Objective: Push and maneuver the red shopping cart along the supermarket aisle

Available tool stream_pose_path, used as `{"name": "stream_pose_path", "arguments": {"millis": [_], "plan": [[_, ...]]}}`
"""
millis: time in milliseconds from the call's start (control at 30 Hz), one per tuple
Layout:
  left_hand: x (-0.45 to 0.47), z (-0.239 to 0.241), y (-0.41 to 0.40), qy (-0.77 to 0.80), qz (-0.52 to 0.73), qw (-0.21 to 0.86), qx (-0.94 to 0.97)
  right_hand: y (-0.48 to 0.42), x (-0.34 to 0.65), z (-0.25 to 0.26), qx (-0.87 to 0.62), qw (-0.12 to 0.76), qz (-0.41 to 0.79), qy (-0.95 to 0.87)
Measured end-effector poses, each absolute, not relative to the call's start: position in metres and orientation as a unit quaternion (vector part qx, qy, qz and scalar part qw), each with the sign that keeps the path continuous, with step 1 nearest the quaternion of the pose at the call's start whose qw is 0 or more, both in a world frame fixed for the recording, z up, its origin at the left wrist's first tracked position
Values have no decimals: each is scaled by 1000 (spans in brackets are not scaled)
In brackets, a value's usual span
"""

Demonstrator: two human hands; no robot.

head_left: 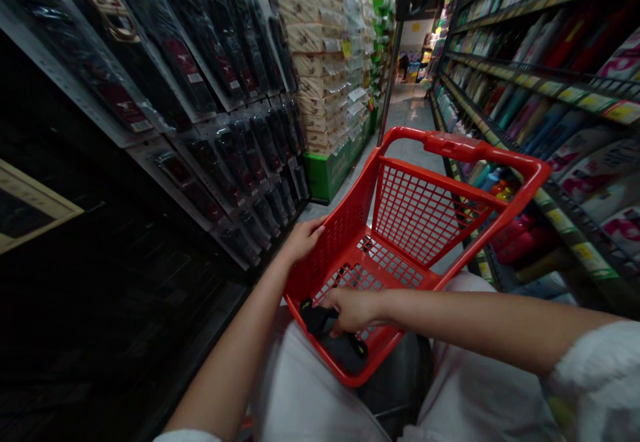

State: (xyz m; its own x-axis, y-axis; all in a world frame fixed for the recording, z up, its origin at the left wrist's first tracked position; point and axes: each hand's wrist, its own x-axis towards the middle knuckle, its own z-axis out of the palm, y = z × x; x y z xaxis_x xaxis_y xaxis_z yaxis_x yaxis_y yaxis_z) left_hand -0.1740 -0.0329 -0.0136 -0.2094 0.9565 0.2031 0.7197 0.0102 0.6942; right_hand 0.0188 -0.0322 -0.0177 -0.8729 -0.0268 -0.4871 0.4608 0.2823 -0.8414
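A red plastic shopping basket (450, 182) rests tilted against my lap in a shop aisle. My left hand (303, 239) grips the basket's left rim, fingers curled over the edge. My right hand (353, 309) reaches into the basket and is closed on a black packaged item (345, 349) lying at the basket's near corner. The basket otherwise looks bare inside.
On the left hangs a wall rack of black items in clear packets (220, 95). Stacked cartons (320, 62) on a green base stand beyond it. Shelves of bottles (550, 95) line the right side. The grey aisle floor (410, 112) runs ahead between them.
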Motion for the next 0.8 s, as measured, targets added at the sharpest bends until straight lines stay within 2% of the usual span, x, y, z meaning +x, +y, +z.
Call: {"name": "stream_pose_path", "arguments": {"millis": [100,300,500,600,733,800], "plan": [[-175,-13,-33,692,356,163,607,-9,29,0,33,280,-624,729],[-174,-14,-32,694,355,154,606,-3,19,-2,78,213,-520,824],[-175,-18,-33,696,346,164,608,-12,54,4,-49,300,-541,784],[-169,-19,-34,695,350,167,606,8,60,29,-118,360,-453,807],[-157,-15,-38,712,349,148,590,19,52,44,-97,419,-246,869],[-153,-12,-40,728,347,136,575,12,53,39,-115,407,-246,872]]}}
